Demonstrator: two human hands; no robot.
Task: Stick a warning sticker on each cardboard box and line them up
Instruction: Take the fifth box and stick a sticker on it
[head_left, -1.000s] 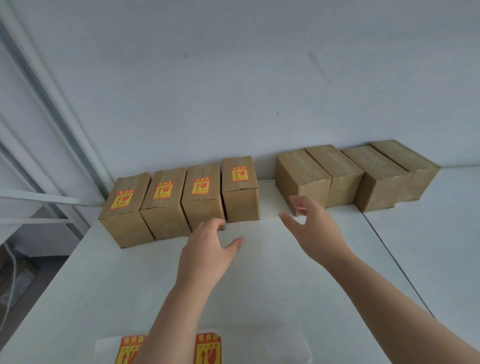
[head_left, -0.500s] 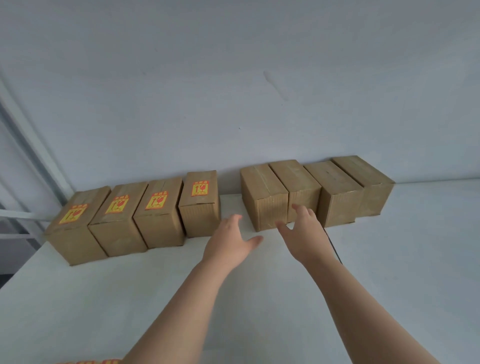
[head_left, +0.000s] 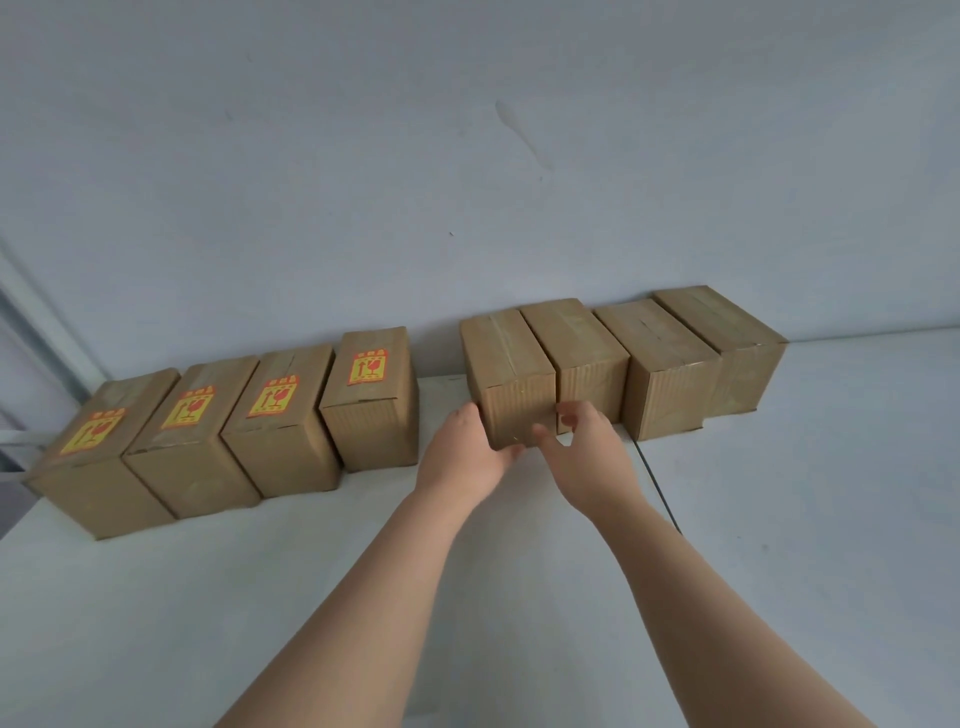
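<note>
From the head view, four stickered boxes (head_left: 280, 415) are seen lined up at the left along the wall (head_left: 467, 182), each with a warning sticker (head_left: 368, 368) on top. Four bare ones are packed side by side at the right.

The leftmost bare box (head_left: 506, 358) is being reached for at the back of the table (head_left: 260, 597). The left hand (head_left: 465, 452) is laid against its left lower corner, fingers nearly straight along the side and thumb at the front bottom edge. The right hand (head_left: 587, 449) is set at its right front corner, thumb on the front face and fingers loosely bent near the seam with the neighbouring box (head_left: 571, 338). Nothing is clasped yet, and a firm hold is not shown.

The trouble is judged to lie in that seam. The two boxes are touching, so little room is left for the right fingertips, and the neighbour may be dragged forward too. With contact made only low at the corners, the box may be tipped or twisted rather than slid. A swing to the left could knock the nearest stickered box out of line. No sticker sheet is visible here, so the box must be brought closer before anything can be stuck.
</note>
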